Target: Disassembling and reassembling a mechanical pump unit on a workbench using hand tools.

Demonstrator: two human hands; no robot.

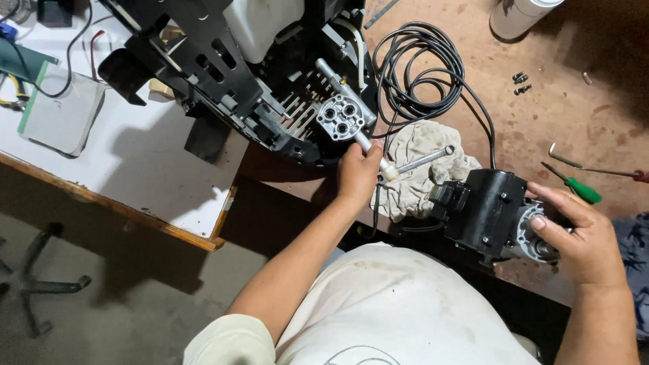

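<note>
L hand (358,170) is closed around the lower end of a metal pipe (345,94), fingers wrapped on it just above a white end cap (388,172). The pipe carries a silver block (340,117) w/ 3 round ports, which sits against the black plastic housing (223,74) on the bench. R hand (581,236) rests on the motor (490,209), thumb and fingers spread over its silver front end, gripping it at the bench edge near the person's body. Between the 2 hands lies a grey rag (422,169) w/ a wrench (426,159) on top. A coiled black cable (419,64) lies behind the rag. A green-handled screwdriver (574,186) and a red-handled tool (608,172) lie to the R of the motor. 3 small screws (519,82) lie further back on the brown benchtop (574,108).
</note>
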